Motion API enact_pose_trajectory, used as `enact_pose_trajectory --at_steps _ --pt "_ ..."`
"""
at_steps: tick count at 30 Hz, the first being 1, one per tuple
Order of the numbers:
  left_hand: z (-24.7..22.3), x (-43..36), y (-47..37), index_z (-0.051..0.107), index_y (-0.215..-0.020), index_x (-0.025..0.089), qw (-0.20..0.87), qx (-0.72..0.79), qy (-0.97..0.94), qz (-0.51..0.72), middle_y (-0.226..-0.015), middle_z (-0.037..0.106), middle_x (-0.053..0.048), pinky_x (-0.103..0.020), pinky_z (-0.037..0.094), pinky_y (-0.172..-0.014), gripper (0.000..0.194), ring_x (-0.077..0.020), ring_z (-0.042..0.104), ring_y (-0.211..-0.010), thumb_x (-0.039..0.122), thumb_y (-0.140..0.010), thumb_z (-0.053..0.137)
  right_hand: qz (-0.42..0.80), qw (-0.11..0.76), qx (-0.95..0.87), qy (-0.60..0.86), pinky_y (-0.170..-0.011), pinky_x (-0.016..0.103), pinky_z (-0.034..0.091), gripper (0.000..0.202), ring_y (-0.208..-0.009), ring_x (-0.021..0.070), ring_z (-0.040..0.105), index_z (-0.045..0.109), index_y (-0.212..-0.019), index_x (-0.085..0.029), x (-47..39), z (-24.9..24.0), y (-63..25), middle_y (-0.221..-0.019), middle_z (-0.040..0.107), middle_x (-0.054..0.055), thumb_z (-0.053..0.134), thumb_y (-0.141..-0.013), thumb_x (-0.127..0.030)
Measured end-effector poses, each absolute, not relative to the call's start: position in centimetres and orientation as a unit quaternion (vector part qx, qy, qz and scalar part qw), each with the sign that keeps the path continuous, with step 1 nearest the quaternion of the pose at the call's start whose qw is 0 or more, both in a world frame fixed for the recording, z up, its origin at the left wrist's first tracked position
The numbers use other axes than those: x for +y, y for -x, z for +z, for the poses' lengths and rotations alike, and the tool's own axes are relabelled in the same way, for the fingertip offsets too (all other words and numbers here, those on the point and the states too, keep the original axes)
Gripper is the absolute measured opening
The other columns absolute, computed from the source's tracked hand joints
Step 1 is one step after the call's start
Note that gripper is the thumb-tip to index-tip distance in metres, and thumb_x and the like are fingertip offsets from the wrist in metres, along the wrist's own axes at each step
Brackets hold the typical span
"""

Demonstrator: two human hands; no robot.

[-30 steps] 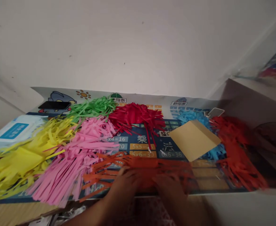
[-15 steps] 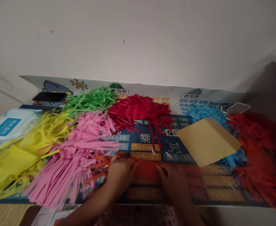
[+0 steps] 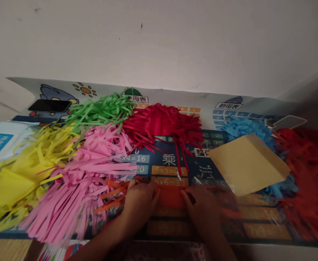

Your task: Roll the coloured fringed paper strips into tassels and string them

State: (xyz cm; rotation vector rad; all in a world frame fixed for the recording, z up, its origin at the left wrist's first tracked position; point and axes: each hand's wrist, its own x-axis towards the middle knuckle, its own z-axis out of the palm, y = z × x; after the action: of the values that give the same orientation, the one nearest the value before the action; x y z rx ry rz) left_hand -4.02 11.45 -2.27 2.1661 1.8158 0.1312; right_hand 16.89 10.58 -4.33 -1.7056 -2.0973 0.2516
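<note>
An orange fringed paper [image 3: 171, 197] lies across the printed mat at the front middle, its cut strips spreading out on both sides. My left hand [image 3: 141, 199] is closed on the left part of its plain middle band. On the right part, my right hand [image 3: 202, 203] pinches the same band, thumb towards the centre. Just left of my left hand are pink paper strips [image 3: 93, 174]. Beyond both hands sits a crimson fringed bundle [image 3: 160, 123]. Two small white bits lie on the mat between the hands and the bundle.
Yellow [image 3: 20, 181] and green [image 3: 101, 110] fringed papers lie left, near a wipes pack [image 3: 1, 143] and a black phone [image 3: 49, 106]. At right, a tan paper square [image 3: 248, 165] rests on blue fringe [image 3: 246, 127], beside red fringe [image 3: 308, 181].
The camera view has shifted slightly. Both hands keep their hold on the orange paper, and its band looks narrower between them, with the strips on the right drawn a little higher.
</note>
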Motion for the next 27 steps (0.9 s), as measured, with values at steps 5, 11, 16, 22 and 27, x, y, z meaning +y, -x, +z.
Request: enact_pose_trajectory --at_steps 5,11,16,22,27 --pt "-2.2 11.2 3.5 0.067 -0.095 0.023 0.043 0.606 -0.785 0.12 -0.106 0.069 -0.006 -0.043 0.037 -0.087 0.012 -0.0272 0.057 -0.1 0.019 -0.083 0.065 0.062 0.26 -0.751 0.604 -0.073 0.033 0.044 0.026 -0.08 0.0213 0.063 0.066 -0.093 -0.02 10.4 -3.9 -17.1 -0.086 0.07 0.006 0.045 -0.098 -0.034" --pt "-2.1 11.4 4.4 0.065 -0.09 0.023 -0.002 0.447 -0.891 0.078 -0.094 0.067 0.001 -0.048 0.022 -0.108 0.006 -0.0232 0.051 -0.104 0.023 -0.084 0.065 0.027 0.283 -0.839 0.463 -0.107 0.05 0.026 0.013 -0.115 0.0264 0.054 0.068 -0.097 -0.028 8.7 -2.9 -19.1 -0.112 0.069 0.002 0.06 -0.091 -0.037" --pt "-1.5 10.8 4.9 0.067 -0.101 0.023 0.002 0.423 -0.904 0.064 -0.099 0.068 -0.002 -0.056 0.012 -0.114 0.024 -0.027 0.048 -0.113 0.04 -0.087 0.057 0.015 0.281 -0.858 0.431 -0.109 0.045 0.023 0.018 -0.119 0.0216 0.052 0.069 -0.095 -0.028 9.4 -4.0 -19.7 -0.11 0.072 -0.001 0.051 -0.097 -0.025" --pt "-2.8 10.8 4.6 0.066 -0.1 0.023 -0.029 0.437 -0.895 0.078 -0.099 0.069 -0.001 -0.055 0.01 -0.116 0.017 -0.024 0.051 -0.108 0.033 -0.087 0.061 0.014 0.274 -0.849 0.453 -0.107 0.042 0.025 0.016 -0.116 0.0206 0.052 0.067 -0.08 -0.026 10.8 -2.2 -19.2 -0.102 0.073 -0.001 0.058 -0.092 -0.02" --pt "-3.1 10.7 4.7 0.066 -0.095 0.026 -0.039 0.445 -0.889 0.104 -0.094 0.07 0.002 -0.052 0.014 -0.115 0.014 -0.0213 0.054 -0.103 0.016 -0.088 0.061 -0.008 0.243 -0.863 0.443 -0.109 0.05 0.019 0.022 -0.117 0.0243 0.053 0.064 -0.11 -0.024 9.6 -1.3 -16.2 -0.113 0.07 0.004 0.053 -0.092 -0.02"
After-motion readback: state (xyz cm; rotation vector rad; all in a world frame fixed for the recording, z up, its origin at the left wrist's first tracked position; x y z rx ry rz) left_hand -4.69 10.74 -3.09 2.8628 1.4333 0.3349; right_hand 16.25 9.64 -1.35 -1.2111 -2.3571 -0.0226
